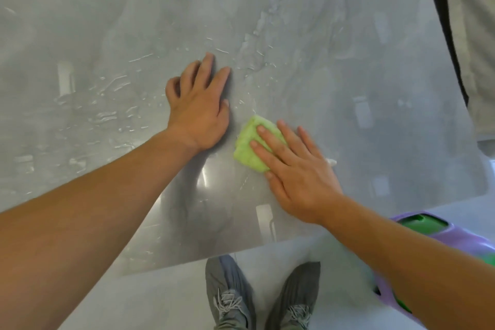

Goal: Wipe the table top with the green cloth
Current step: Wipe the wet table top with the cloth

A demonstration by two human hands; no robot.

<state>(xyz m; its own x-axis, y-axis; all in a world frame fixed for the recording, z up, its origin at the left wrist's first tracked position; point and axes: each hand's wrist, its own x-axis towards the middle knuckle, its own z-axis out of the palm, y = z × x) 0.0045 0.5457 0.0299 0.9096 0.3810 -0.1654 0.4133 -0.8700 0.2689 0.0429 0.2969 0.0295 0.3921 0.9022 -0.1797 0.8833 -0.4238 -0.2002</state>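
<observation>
A folded green cloth (247,146) lies on the glossy grey marbled table top (348,75), near its front edge. My right hand (297,169) presses flat on the cloth with straight fingers and covers its right part. My left hand (199,104) rests palm down on the bare table just left of the cloth, fingers spread and slightly bent, holding nothing. Streaks and drops of water glisten on the surface left of and beyond my left hand.
The table's front edge (214,257) runs across below my arms, and its right edge slants down at the far right. My two grey shoes (262,300) stand on the pale floor below. A purple and green object (439,233) sits at the lower right, under my right forearm.
</observation>
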